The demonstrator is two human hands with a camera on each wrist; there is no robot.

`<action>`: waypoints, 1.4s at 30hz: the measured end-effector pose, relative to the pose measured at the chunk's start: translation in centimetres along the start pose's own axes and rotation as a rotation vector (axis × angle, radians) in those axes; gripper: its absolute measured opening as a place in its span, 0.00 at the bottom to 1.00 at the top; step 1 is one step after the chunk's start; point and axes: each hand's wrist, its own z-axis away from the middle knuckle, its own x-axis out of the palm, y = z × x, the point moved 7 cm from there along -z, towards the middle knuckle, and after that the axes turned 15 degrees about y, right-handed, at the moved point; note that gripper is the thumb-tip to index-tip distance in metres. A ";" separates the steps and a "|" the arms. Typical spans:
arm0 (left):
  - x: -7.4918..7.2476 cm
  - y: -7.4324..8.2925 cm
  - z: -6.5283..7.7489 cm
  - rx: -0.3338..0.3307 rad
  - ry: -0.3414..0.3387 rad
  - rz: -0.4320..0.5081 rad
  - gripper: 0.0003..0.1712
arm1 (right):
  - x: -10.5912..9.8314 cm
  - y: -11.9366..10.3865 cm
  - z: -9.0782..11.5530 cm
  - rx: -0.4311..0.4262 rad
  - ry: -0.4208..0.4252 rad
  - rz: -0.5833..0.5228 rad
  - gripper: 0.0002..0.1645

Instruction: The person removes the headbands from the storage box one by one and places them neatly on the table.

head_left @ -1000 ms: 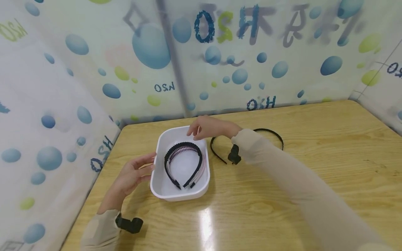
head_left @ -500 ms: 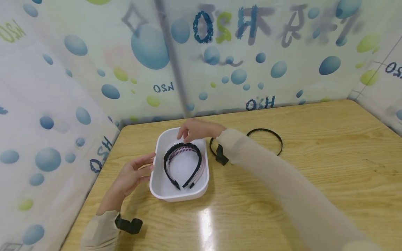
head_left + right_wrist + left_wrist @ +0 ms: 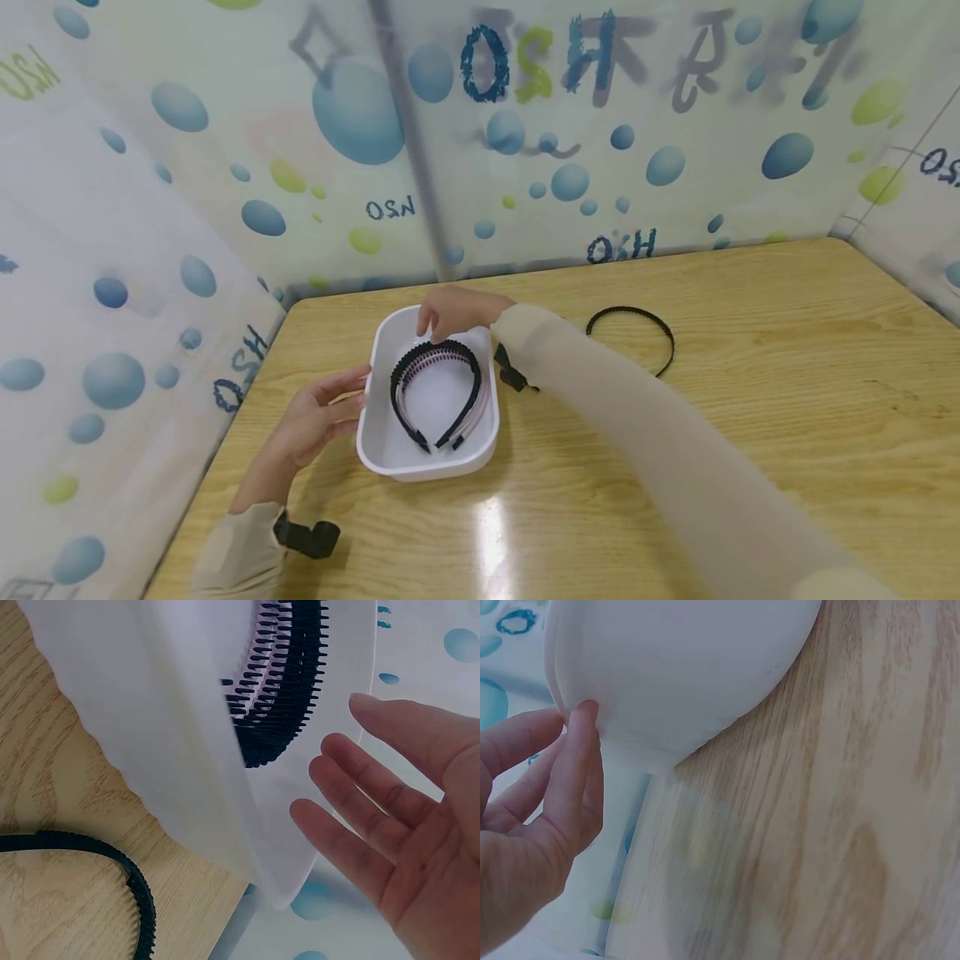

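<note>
A white plastic box (image 3: 427, 475) stands on the table with hairbands lying in it. On top is a black toothed hairband (image 3: 304, 660); paler pinkish ones (image 3: 267, 637) lie under it, their number hard to tell. The fingertips of my left hand (image 3: 313, 421) touch the box's left side near the rim, fingers fairly straight. My right hand (image 3: 455, 310) is over the far end of the box, just beyond the black hairband's arch. In the right wrist view its fingers are spread and loosely bent, holding nothing. Another black hairband (image 3: 654, 318) lies on the table, partly hidden by my right sleeve.
The wooden table (image 3: 787, 358) extends far to the right of the box. A patterned curtain (image 3: 480, 183) with blue and green dots hangs behind the table, and a similar one (image 3: 135, 275) on the left. Both wrists carry small black cameras.
My right hand has moved left and slightly down, from the box's far right corner to above its far end. The left hand, the box and the hairbands stay as they were.
</note>
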 end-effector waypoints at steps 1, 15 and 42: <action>0.0 0.0 0.0 0.000 0.001 0.000 0.31 | 0.0 0.0 -0.1 0.011 -0.003 0.000 0.15; 0.1 0.0 0.0 -0.006 -0.001 -0.003 0.30 | 0.4 0.2 -0.4 0.139 -0.040 0.012 0.16; 0.0 0.0 -0.1 -0.020 0.003 -0.024 0.31 | 1.2 0.9 -0.8 0.225 -0.067 0.005 0.17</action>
